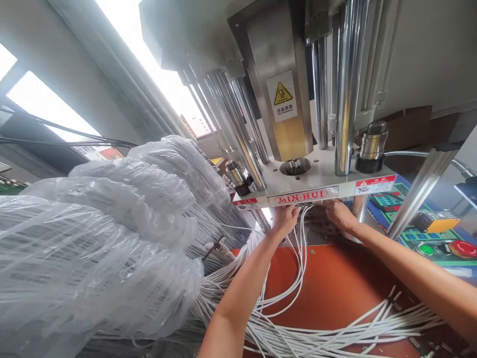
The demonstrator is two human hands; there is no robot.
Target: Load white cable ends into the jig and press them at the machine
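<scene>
My left hand (285, 221) and my right hand (339, 215) reach under the white plate of a press machine (303, 196) marked MIN-HUI. Their fingertips are hidden beneath its edge. A bunch of white cables (300, 258) rises between my hands toward a metal mould (316, 221), and my left hand lies right beside it. My right hand rests on the mould's side. More of the cables (335, 343) spread over an orange-brown work surface (335, 283). Their other ends run into a large clear plastic bag (93, 233).
Chrome columns (348, 84) and a heated press head with a warning label (282, 97) stand above my hands. A control panel (428, 233) with a red button lies to the right. A black tie (213, 247) crosses the bagged cables.
</scene>
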